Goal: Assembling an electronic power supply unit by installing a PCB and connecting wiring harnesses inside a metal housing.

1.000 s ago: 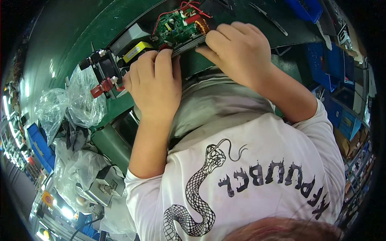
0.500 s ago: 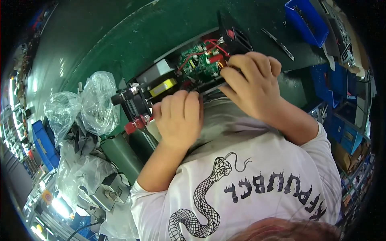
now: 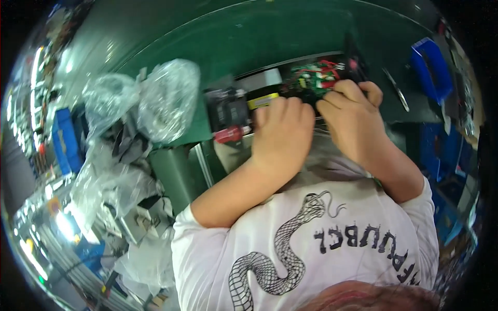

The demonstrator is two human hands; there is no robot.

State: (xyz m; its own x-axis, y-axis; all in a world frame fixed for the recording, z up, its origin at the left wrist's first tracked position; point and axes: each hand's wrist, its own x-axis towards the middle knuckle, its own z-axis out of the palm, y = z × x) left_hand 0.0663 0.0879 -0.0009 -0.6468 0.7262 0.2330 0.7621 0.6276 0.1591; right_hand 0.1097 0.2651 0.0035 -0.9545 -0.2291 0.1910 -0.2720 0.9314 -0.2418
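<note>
An open black electronics casing (image 3: 244,111) lies lengthwise before me on the green bench. Inside it show a green circuit board (image 3: 306,80) with red wires (image 3: 328,67), a yellow block-shaped part (image 3: 262,100) and a light grey metal plate (image 3: 262,79). A red terminal (image 3: 229,135) sticks out at its left end. My left hand (image 3: 282,132) is closed over the casing's near edge by the yellow part. My right hand (image 3: 354,116) is beside it, fingers bent onto the near edge by the board. Both hands hide part of that edge, and the fingertips are blurred.
Tweezers (image 3: 397,90) lie right of the casing, with a blue bin (image 3: 433,70) beyond them. Clear plastic bags (image 3: 168,101) are heaped at left, near a blue tray (image 3: 67,140). A metal box (image 3: 137,223) sits lower left.
The view has turned, so the bench and casing appear farther right and more level. My right hand has shifted left along the casing, closer to my left hand, which stays by the yellow part.
</note>
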